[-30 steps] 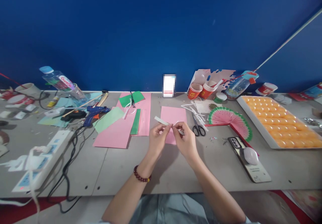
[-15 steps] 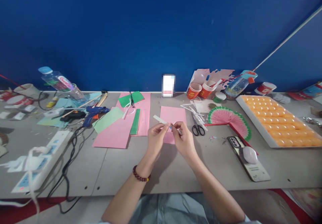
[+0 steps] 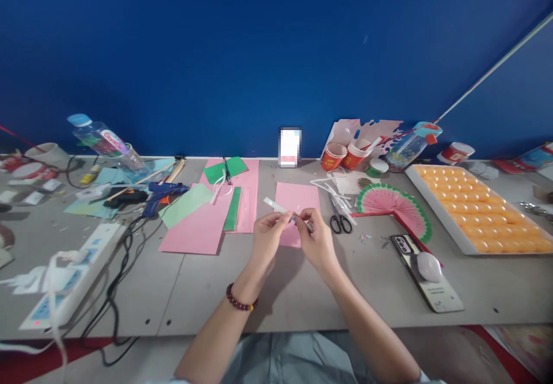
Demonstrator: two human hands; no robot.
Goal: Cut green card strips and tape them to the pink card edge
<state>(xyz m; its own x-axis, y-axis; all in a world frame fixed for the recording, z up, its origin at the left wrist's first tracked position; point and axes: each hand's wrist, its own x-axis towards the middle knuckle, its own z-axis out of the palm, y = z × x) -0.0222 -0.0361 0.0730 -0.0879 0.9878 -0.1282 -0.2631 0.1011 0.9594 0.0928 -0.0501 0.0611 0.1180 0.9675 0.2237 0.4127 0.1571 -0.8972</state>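
Note:
My left hand [image 3: 271,234] pinches a narrow white strip [image 3: 273,204], whose free end sticks out to the upper left. Close beside it, my right hand [image 3: 314,233] is closed, its fingertips meeting the left ones at the strip's other end. A small bluish bit shows between the fingertips, too small to name. Beneath both hands lies a pink paper sheet [image 3: 298,195]. Black-handled scissors [image 3: 341,223] rest just right of my right hand, near several white strips [image 3: 334,185].
Pink sheets [image 3: 194,231], green paper [image 3: 232,210] and a blue glue gun [image 3: 162,197] lie left. A power strip [image 3: 86,272] with cords is nearer. Rightward are a watermelon-patterned paper fan [image 3: 391,202], red cups [image 3: 333,156], a phone [image 3: 438,292] and an orange-filled tray [image 3: 464,246].
Almost nothing differs. Both hands stay in the same place over the pink sheet, with only a very slight shift of the fingers and the white strip.

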